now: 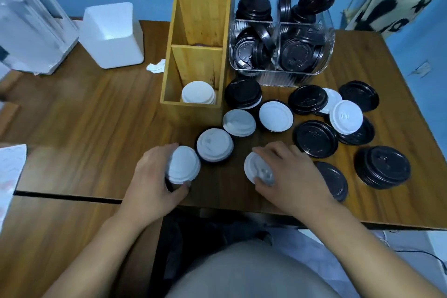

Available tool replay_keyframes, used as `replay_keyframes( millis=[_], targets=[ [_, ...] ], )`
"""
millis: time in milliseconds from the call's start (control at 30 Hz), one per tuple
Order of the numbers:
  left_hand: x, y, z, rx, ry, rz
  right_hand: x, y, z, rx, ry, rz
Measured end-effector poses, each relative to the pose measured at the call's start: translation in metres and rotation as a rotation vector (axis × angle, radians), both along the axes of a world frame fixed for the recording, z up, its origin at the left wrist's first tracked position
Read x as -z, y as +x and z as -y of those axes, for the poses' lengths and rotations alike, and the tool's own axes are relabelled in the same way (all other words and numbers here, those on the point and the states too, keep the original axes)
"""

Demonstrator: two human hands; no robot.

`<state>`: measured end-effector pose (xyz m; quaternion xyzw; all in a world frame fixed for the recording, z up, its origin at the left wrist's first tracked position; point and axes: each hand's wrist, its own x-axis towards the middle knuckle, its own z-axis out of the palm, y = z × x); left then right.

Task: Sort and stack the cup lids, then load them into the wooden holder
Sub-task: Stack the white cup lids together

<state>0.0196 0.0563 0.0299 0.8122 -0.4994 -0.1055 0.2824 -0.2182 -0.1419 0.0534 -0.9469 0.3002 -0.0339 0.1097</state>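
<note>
Three compartments we count in the wooden holder (191,109), frame centre; the nearest holds round white lids (198,92). Ribbed clear bin (278,78), upper right, holds glossy black lids (295,53). Lower centre, left hand (154,176) grips a white stack (183,167); right hand (290,176) grips a single white lid (257,170).

Loose lids (314,139) lie right of the wooden holder (193,55).

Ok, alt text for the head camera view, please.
The left hand grips one white lid, the right hand another, at a wooden table. Black and white lids lie to the right; a wooden holder has white lids in its nearest slot, beside a clear bin of black lids.
</note>
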Motion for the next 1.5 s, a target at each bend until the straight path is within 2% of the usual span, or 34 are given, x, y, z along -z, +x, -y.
replay_keyframes(
  millis=[133,267,500,733,1000,1133,1200,1300,1500],
  targets=[
    [-0.001,-0.007,-0.001,0.060,0.013,0.039,0.001,0.001,0.005,0.039,-0.074,-0.033],
    [0.002,-0.020,0.001,0.127,0.031,0.089,-0.010,0.002,0.009,0.066,-0.137,-0.151],
    [0.006,-0.056,0.022,0.146,0.017,0.109,-0.029,-0.011,0.033,-0.143,0.079,-0.304],
    [0.009,-0.059,0.019,0.240,-0.004,0.056,-0.030,-0.011,0.036,-0.084,-0.005,-0.323],
    [0.010,-0.065,0.039,0.212,-0.031,0.020,-0.030,-0.014,0.036,-0.034,0.051,-0.267],
    [0.013,-0.067,0.041,0.167,-0.053,0.045,-0.041,-0.016,0.021,0.067,0.067,-0.048],
    [0.013,-0.068,0.042,0.154,-0.057,0.055,-0.040,-0.009,0.002,0.018,0.083,-0.015],
    [0.014,-0.069,0.043,0.156,-0.080,0.065,-0.028,0.004,-0.018,-0.075,0.061,-0.066],
    [0.019,-0.069,0.042,0.179,-0.127,0.074,-0.010,0.014,-0.023,-0.094,0.014,-0.023]
  ],
)
